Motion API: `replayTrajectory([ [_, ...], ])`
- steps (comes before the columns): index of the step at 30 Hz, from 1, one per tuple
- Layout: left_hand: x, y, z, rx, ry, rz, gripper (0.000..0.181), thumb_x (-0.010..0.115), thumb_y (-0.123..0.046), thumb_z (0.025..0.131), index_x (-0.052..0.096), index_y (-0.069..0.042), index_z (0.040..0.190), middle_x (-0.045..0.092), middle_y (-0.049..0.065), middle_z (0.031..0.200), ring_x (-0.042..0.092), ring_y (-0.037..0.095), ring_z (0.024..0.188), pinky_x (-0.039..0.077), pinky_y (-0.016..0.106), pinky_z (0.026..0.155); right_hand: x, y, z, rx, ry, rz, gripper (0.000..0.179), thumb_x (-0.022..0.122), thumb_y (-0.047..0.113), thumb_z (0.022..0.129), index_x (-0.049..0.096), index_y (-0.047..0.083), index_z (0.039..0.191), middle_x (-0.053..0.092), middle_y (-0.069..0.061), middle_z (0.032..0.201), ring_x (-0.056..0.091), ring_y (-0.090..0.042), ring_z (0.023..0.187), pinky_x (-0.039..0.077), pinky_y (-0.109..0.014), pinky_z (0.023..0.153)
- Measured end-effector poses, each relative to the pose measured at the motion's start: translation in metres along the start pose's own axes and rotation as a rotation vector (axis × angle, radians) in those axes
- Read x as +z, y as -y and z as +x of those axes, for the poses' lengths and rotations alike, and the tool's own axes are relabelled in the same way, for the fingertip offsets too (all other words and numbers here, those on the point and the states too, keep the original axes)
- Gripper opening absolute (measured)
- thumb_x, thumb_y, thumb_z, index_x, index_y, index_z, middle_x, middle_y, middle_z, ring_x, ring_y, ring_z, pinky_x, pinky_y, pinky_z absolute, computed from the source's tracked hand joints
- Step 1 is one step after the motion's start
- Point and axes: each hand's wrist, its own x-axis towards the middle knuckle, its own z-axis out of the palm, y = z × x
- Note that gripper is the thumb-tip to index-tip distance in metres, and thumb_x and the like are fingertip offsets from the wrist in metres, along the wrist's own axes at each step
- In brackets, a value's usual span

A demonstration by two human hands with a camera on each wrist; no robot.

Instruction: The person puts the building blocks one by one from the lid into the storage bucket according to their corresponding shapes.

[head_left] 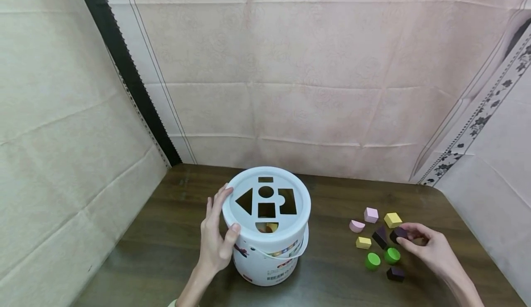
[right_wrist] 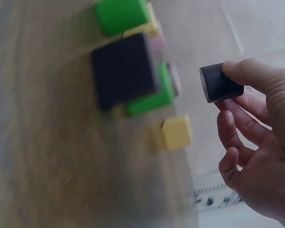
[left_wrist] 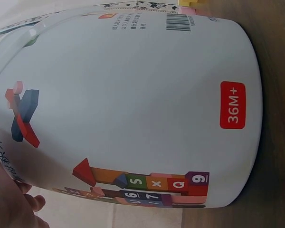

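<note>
A white bucket (head_left: pixel 265 268) with a pale blue lid (head_left: pixel 296 226) stands upright on the table, and the lid has several cut-out shapes. My left hand (head_left: pixel 216 233) rests against the left side of the lid, its thumb and fingers spread along the rim. In the left wrist view, the printed bucket wall (left_wrist: pixel 133 95) fills most of the picture. Off to the right, my right hand (head_left: pixel 431 247) pinches a dark block (right_wrist: pixel 221 81) between thumb and fingers. Beside that hand lie a dark triangular block (head_left: pixel 379 237), a yellow block (head_left: pixel 392 220) and a green cylinder (head_left: pixel 392 255).
Nearby on the wooden table (head_left: pixel 145 251) are two pink blocks, including a pink cube (head_left: pixel 371 215), a smaller yellow block (head_left: pixel 363 243), another green cylinder (head_left: pixel 372 261) and a dark block (head_left: pixel 395 274). The bucket's handle (head_left: pixel 304 245) hangs down its right side. Pale cloth (head_left: pixel 290 67) surrounds the table.
</note>
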Motion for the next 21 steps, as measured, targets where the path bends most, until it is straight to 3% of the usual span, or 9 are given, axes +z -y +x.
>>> replayTrajectory([
  [9, 0.001, -0.001, 0.000, 0.005, 0.002, -0.003, 0.066, 0.050, -0.047, 0.095, 0.051, -0.001, 0.143, 0.052, 0.016, 0.145, 0.045, 0.033, 0.135, 0.013, 0.077, 0.104, 0.012, 0.038, 0.014, -0.090, 0.038, 0.055, 0.028, 0.082, 0.000, 0.079, 0.071, 0.002, 0.104, 0.067, 0.002, 0.081, 0.056, -0.007, 0.072, 0.038, -0.024, 0.060],
  [21, 0.000, -0.001, -0.001, -0.004, 0.000, -0.002, 0.066, 0.051, -0.045, 0.093, 0.051, -0.002, 0.143, 0.051, 0.015, 0.146, 0.046, 0.033, 0.135, 0.013, 0.075, 0.106, 0.023, 0.090, 0.037, -0.173, 0.084, 0.041, 0.028, 0.083, 0.007, 0.080, 0.073, 0.012, 0.105, 0.066, 0.003, 0.082, 0.056, -0.013, 0.075, 0.041, -0.025, 0.063],
])
